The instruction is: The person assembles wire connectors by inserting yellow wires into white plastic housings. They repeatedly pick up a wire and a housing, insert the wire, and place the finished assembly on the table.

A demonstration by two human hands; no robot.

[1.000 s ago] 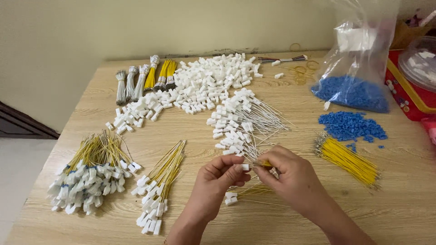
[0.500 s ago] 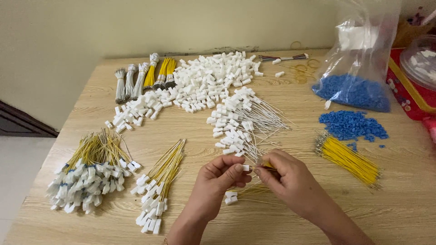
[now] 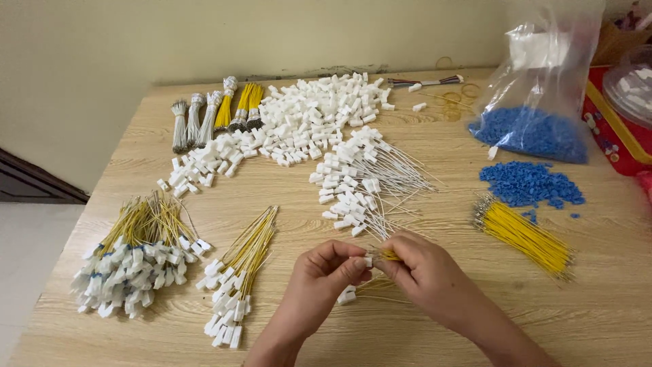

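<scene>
Both hands are meeting low over the bench (image 3: 421, 340). The left hand (image 3: 319, 278) is pinching a small white connector (image 3: 367, 260) between thumb and forefinger, and the right hand (image 3: 424, 272) is pinching thin yellow wires (image 3: 390, 255) just beside it, fingers pressed together. The connector looks light, hard and a little slippery, best held by its flat sides; the wires look whippy, so gripping them close to the tips should be steadier. A finished piece (image 3: 348, 295) is lying underneath.
</scene>
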